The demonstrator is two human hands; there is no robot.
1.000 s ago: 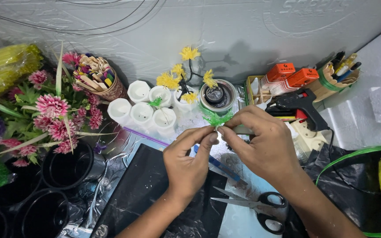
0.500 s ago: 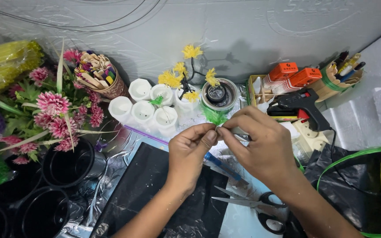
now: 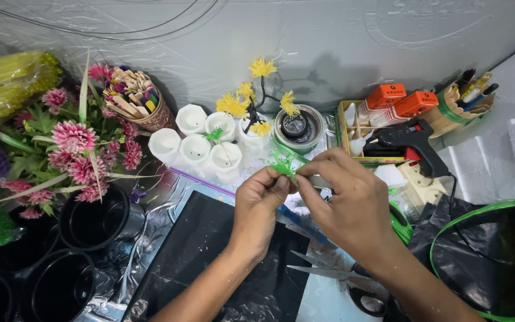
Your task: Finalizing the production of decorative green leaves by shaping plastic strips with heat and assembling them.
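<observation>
My left hand [image 3: 260, 206] and my right hand [image 3: 344, 200] meet at the middle of the table and pinch a small green fringed piece [image 3: 281, 164] between their fingertips. The piece looks like cut plastic leaves on a short stem. Just beyond it stand several small white pots [image 3: 201, 143], one holding a dark branch with yellow flowers [image 3: 251, 98]. A round roll of tape [image 3: 296, 128] sits beside the pots.
Pink artificial flowers [image 3: 73, 149] and black pots [image 3: 93, 217] fill the left side. A cup of wooden sticks [image 3: 135, 101] stands at the back. A black glue gun [image 3: 409, 140], orange boxes [image 3: 397, 101], scissors [image 3: 341, 280] and black plastic sheet [image 3: 222, 256] lie nearby.
Both hands have stayed together on the green piece, shifting slightly as the fingers work it. Nothing else on the table has moved.
</observation>
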